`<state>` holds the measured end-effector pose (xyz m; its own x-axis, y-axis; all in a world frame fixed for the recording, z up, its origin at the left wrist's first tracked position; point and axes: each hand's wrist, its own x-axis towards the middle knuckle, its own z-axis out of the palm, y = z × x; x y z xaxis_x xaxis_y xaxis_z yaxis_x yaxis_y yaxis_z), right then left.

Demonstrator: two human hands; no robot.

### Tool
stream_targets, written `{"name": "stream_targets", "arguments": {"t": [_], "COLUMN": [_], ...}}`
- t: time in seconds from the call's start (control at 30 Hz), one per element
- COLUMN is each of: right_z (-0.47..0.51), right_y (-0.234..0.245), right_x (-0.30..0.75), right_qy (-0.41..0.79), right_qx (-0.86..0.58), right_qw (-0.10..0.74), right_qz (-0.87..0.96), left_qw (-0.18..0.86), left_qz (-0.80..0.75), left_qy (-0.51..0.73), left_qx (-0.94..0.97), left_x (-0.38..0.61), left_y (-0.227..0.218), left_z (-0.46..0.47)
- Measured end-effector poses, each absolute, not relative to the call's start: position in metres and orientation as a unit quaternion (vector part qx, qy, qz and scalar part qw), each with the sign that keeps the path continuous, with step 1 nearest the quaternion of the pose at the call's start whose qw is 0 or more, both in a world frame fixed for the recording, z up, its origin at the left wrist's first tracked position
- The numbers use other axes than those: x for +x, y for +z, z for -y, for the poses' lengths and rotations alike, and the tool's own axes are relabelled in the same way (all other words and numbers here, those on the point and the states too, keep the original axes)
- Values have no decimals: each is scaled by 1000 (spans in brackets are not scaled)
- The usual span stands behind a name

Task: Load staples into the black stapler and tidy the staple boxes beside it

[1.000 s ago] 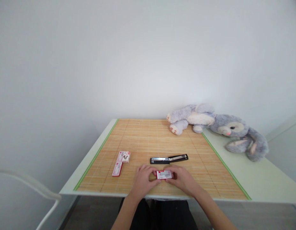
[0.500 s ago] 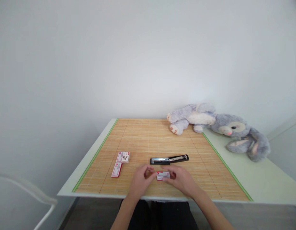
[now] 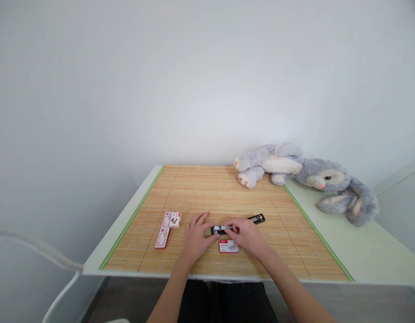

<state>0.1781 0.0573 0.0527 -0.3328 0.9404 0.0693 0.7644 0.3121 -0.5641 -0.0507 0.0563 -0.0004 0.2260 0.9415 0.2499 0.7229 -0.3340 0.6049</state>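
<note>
A black stapler (image 3: 256, 219) lies opened out flat on the bamboo mat (image 3: 201, 188). My left hand (image 3: 196, 235) rests at its left end, thumb against it and fingers spread. My right hand (image 3: 246, 235) pinches over the stapler's metal channel near the middle; what is between the fingertips is too small to see. A small red-and-white staple box (image 3: 228, 246) lies on the mat just in front of both hands, untouched.
Two more red-and-white staple boxes (image 3: 171, 220) (image 3: 162, 237) lie to the left. A grey plush rabbit (image 3: 315, 179) sprawls at the back right, partly on the white table (image 3: 369, 251). A white wall stands behind; a white chair rail (image 3: 36, 251) is at lower left.
Both hands let go of the small staple box, which now lies on the mat, and moved forward onto the open stapler.
</note>
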Motion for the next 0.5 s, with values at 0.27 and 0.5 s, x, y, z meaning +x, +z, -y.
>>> {"name": "stream_targets", "arguments": {"t": [0.27,0.5], "right_z": [-70,-70], "right_y": [50,49], "right_x": [179,177], "right_qy": [223,210], "right_qx": [-516,-514], "right_qw": [174,164], "right_qz": [808,815], "left_qw": [183,181], "left_qz": [-545,-550], "left_qy": [291,283], "left_qx": [765,764], "left_x": [-48,-47], "left_y": [-1,2], "left_z": [-51,-50]}}
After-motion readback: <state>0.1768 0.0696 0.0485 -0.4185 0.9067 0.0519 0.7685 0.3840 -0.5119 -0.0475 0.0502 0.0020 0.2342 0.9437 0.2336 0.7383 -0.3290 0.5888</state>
